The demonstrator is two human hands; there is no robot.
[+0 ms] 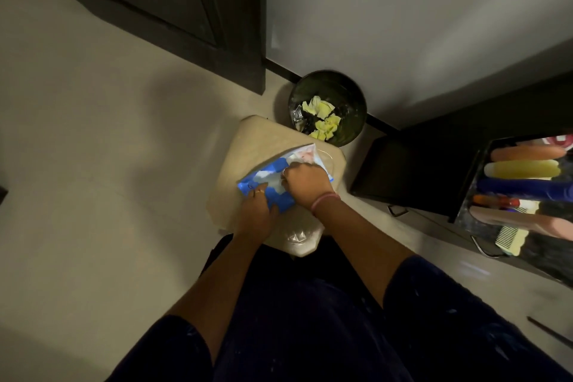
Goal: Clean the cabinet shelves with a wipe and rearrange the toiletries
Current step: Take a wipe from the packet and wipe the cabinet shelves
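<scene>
A blue wipes pack [280,177] lies on a beige stool [263,139]. The left hand [257,209] grips its near end; the right hand [307,178] pinches at its opening. Behind stands a bin [350,93]; toiletries [524,177] lie at right.

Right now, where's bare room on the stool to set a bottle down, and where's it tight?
The stool has bare top at its far corner, between the wipes pack and the bin, and a strip along its left edge. The middle is crowded: left hand and right hand both grip the pack. The shelf on the right is packed with bottles.
</scene>
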